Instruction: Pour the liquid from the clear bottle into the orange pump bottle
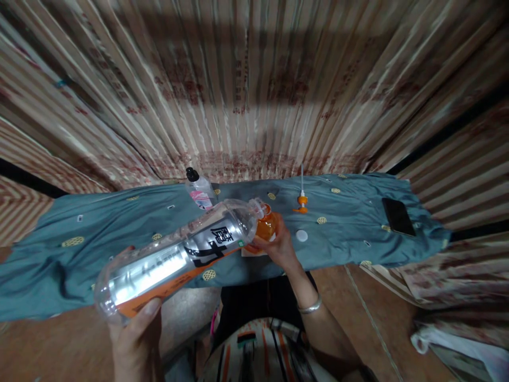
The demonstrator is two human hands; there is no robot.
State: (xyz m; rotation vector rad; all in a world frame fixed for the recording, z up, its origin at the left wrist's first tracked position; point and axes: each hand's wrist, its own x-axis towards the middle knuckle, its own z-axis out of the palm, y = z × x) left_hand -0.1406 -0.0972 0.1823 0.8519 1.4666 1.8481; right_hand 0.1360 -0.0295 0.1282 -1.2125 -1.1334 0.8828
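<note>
A large clear plastic bottle (175, 260) with a silver and orange label lies tilted across the view, its neck pointing right. My left hand (137, 323) is wrapped round its lower end, thumb on the label. The open mouth of the bottle meets the top of a small orange bottle (265, 227); whether they touch I cannot tell. My right hand (280, 246) grips the orange bottle from its right side. Under that bottle a pale flat piece (248, 253) shows in part. Liquid passing between the two cannot be made out.
On the teal cloth (342, 233) lie an orange pump dispenser top (302, 200) with its tube, a white round cap (301, 235) and a black phone (398, 216). A clear bottle with a black top (200, 189) stands at the back left. Striped curtains (246, 95) hang behind.
</note>
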